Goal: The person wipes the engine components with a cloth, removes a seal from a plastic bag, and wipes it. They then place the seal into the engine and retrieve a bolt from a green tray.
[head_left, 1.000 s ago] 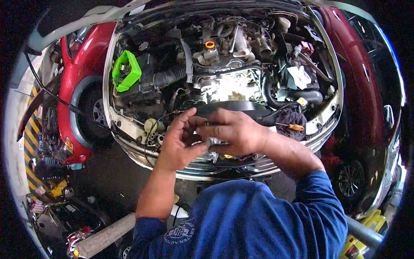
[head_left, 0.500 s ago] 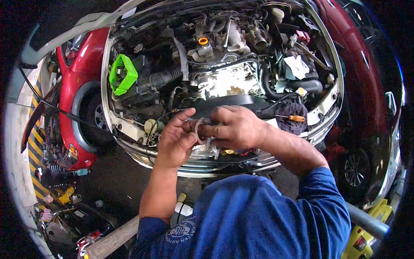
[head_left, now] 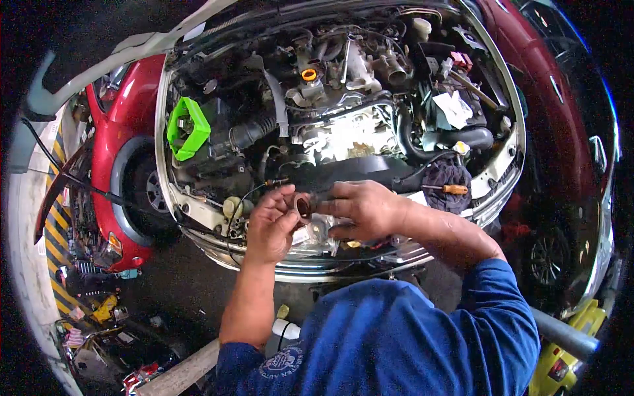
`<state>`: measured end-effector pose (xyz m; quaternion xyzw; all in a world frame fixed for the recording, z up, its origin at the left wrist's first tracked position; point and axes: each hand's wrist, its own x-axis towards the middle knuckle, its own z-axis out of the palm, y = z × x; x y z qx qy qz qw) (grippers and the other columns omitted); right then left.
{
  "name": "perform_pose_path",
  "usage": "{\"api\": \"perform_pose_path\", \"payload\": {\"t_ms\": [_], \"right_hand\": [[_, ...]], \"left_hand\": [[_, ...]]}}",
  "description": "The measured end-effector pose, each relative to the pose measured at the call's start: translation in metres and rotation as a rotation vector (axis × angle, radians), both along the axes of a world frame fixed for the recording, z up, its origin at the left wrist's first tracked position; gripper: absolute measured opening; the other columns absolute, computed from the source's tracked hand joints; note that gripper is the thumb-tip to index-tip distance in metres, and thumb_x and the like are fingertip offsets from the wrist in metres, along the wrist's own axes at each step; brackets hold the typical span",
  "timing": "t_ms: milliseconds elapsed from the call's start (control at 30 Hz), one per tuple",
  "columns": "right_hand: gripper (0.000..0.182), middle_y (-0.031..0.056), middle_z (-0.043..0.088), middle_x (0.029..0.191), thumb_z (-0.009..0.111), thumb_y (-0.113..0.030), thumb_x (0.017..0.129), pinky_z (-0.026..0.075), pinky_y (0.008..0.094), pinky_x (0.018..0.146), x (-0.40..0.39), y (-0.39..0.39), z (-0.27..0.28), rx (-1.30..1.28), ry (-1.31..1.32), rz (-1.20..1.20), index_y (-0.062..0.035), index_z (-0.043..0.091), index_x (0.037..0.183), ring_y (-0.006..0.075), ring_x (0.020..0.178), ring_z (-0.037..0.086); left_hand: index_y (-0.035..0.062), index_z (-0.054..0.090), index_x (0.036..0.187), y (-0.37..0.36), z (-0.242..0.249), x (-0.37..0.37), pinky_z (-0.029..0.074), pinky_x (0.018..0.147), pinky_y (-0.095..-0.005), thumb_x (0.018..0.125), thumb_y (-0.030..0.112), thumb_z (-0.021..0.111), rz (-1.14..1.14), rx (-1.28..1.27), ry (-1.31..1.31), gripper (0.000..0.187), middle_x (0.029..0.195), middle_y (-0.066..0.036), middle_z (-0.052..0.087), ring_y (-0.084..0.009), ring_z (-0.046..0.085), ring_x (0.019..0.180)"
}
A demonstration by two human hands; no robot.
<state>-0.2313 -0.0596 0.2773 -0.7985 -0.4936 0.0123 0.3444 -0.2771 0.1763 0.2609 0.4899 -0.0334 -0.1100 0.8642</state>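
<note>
My left hand (head_left: 269, 224) is closed, holding a ring-shaped part (head_left: 302, 208) between thumb and fingers over the front edge of an open engine bay. The ring is tilted, and its dark opening shows. Just right of it is my right hand (head_left: 370, 210), palm down, fingers stretched toward the ring and thumb apart below. Its fingertips are dark and slightly blurred; I see nothing gripped in them. Beneath the hands lies crumpled clear plastic (head_left: 321, 232) at the front of the car.
Around the engine (head_left: 350, 135) are a green open-topped container (head_left: 188, 129), a wrench (head_left: 345, 58), a screwdriver (head_left: 454, 189) on dark cloth (head_left: 439, 175), and white paper (head_left: 453, 109). A red car (head_left: 125, 165) stands left, a dark red one (head_left: 528, 72) right.
My right fingers have drawn back from inside the ring to its right side. The ring has turned, so its opening shows more. My left hand keeps hold of it.
</note>
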Motion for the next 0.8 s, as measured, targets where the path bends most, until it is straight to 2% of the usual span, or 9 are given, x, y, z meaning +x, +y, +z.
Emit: {"api": "perform_pose_path", "payload": {"t_ms": [67, 133, 200, 267, 333, 367, 467, 733, 800], "right_hand": [[0.042, 0.0103, 0.058, 0.089, 0.071, -0.031, 0.077, 0.052, 0.041, 0.067, 0.03, 0.002, -0.008, 0.052, -0.117, -0.065, -0.013, 0.063, 0.113, 0.0324, 0.082, 0.061], [0.045, 0.014, 0.061, 0.101, 0.068, -0.029, 0.081, 0.053, 0.0417, 0.072, 0.07, 0.006, -0.013, -0.093, -0.006, -0.33, -0.0122, 0.058, 0.122, 0.034, 0.084, 0.063], [0.042, 0.0145, 0.061, 0.108, 0.061, -0.034, 0.086, 0.053, 0.043, 0.077, 0.126, 0.018, -0.027, -0.173, -0.07, -0.623, -0.0152, 0.057, 0.123, 0.0356, 0.09, 0.063], [0.047, 0.0193, 0.057, 0.118, 0.056, -0.043, 0.086, 0.051, 0.0464, 0.084, 0.205, 0.017, -0.075, -0.247, -0.153, -0.61, -0.0137, 0.056, 0.123, 0.0342, 0.098, 0.062], [0.044, 0.0179, 0.059, 0.116, 0.056, -0.039, 0.087, 0.052, 0.0464, 0.081, 0.245, 0.03, -0.076, -0.284, -0.105, -0.751, -0.0183, 0.055, 0.126, 0.0364, 0.097, 0.062], [0.043, 0.0197, 0.058, 0.118, 0.056, -0.037, 0.086, 0.052, 0.0471, 0.082, 0.259, 0.034, -0.068, -0.375, 0.037, -0.729, -0.0189, 0.056, 0.125, 0.0365, 0.099, 0.061], [0.041, 0.0197, 0.059, 0.114, 0.053, -0.038, 0.088, 0.052, 0.0464, 0.083, 0.314, 0.051, -0.109, -0.456, 0.051, -0.714, -0.0193, 0.056, 0.124, 0.0368, 0.102, 0.06], [0.043, 0.0144, 0.065, 0.11, 0.045, -0.044, 0.091, 0.051, 0.0437, 0.087, 0.331, 0.076, -0.118, -0.604, 0.075, -0.793, -0.0126, 0.059, 0.117, 0.0322, 0.102, 0.063], [0.039, 0.0132, 0.064, 0.113, 0.047, -0.041, 0.09, 0.051, 0.0434, 0.087, 0.334, 0.078, -0.12, -0.459, 0.155, -0.865, -0.0146, 0.061, 0.116, 0.0326, 0.102, 0.062]], "left_hand": [[0.0058, 0.05, 0.125, 0.006, -0.007, 0.003, 0.055, 0.079, -0.0325, 0.086, 0.006, 0.063, 0.025, -0.015, -0.008, 0.042, 0.111, -0.012, 0.062, -0.0207, 0.064, 0.094], [0.0061, 0.05, 0.125, 0.013, -0.01, 0.002, 0.056, 0.077, -0.0338, 0.087, 0.007, 0.062, 0.048, -0.08, 0.13, 0.04, 0.111, -0.012, 0.062, -0.0221, 0.065, 0.092], [0.0103, 0.05, 0.125, 0.021, -0.02, 0.002, 0.057, 0.072, -0.0338, 0.088, 0.007, 0.06, 0.078, -0.061, 0.173, 0.039, 0.11, -0.012, 0.062, -0.0237, 0.066, 0.088], [0.0112, 0.05, 0.125, 0.028, -0.024, 0.004, 0.058, 0.07, -0.0334, 0.087, 0.005, 0.06, 0.091, -0.052, 0.204, 0.04, 0.111, -0.011, 0.061, -0.0238, 0.066, 0.087], [0.0089, 0.05, 0.125, 0.032, -0.024, 0.004, 0.058, 0.07, -0.0343, 0.086, 0.004, 0.061, 0.139, 0.024, 0.191, 0.042, 0.112, -0.012, 0.061, -0.0238, 0.066, 0.087], [0.0074, 0.05, 0.125, 0.036, -0.029, 0.005, 0.058, 0.072, -0.0353, 0.085, 0.004, 0.062, 0.164, 0.028, 0.191, 0.042, 0.113, -0.012, 0.061, -0.024, 0.065, 0.088], [0.0035, 0.049, 0.125, 0.044, -0.035, 0.008, 0.058, 0.076, -0.0387, 0.083, 0.005, 0.065, 0.207, 0.04, 0.204, 0.045, 0.115, -0.013, 0.059, -0.0245, 0.065, 0.09], [0.0014, 0.049, 0.124, 0.054, -0.043, 0.017, 0.056, 0.08, -0.0376, 0.08, -0.002, 0.061, 0.22, 0.168, 0.285, 0.045, 0.114, -0.013, 0.059, -0.0236, 0.063, 0.096], [0.0009, 0.049, 0.123, 0.053, -0.041, 0.02, 0.055, 0.082, -0.0372, 0.079, -0.002, 0.06, 0.221, 0.16, 0.303, 0.045, 0.113, -0.013, 0.06, -0.0233, 0.063, 0.096]]}}
